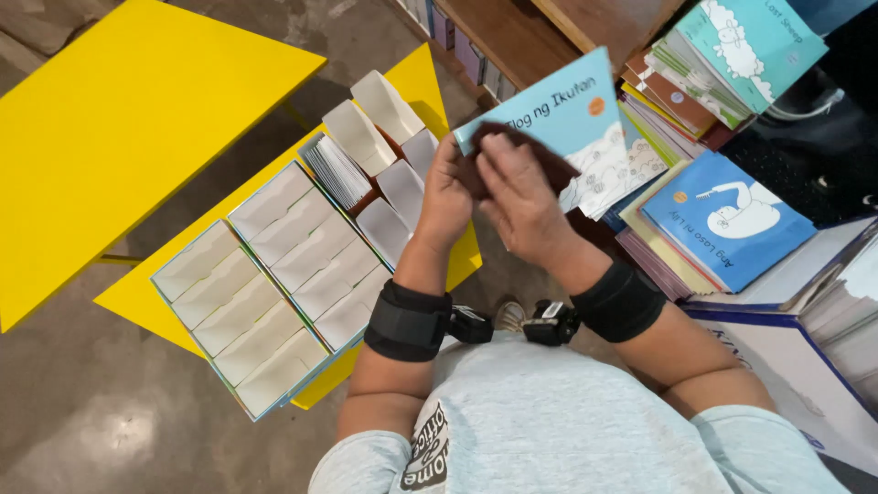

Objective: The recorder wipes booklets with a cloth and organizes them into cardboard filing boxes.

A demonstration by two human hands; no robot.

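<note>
Your forearms, both banded in black at the wrist, angle inward until your left hand [445,197] and right hand [519,194] meet, clamped together on a light blue booklet [562,119] held above the floor. Its lower left corner is hidden under your fingers. Beyond lie stacked booklets [722,220]; boxes of white booklets [274,274] sit on the yellow desk [137,101] to the left.

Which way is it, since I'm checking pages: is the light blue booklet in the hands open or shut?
Shut: light blue booklet shows only its front cover; left hand and right hand grip its lower corner.

Book stacks [704,220] crowd the right, white boxes [283,274] the left; bare floor [82,430] lies open lower left.
</note>
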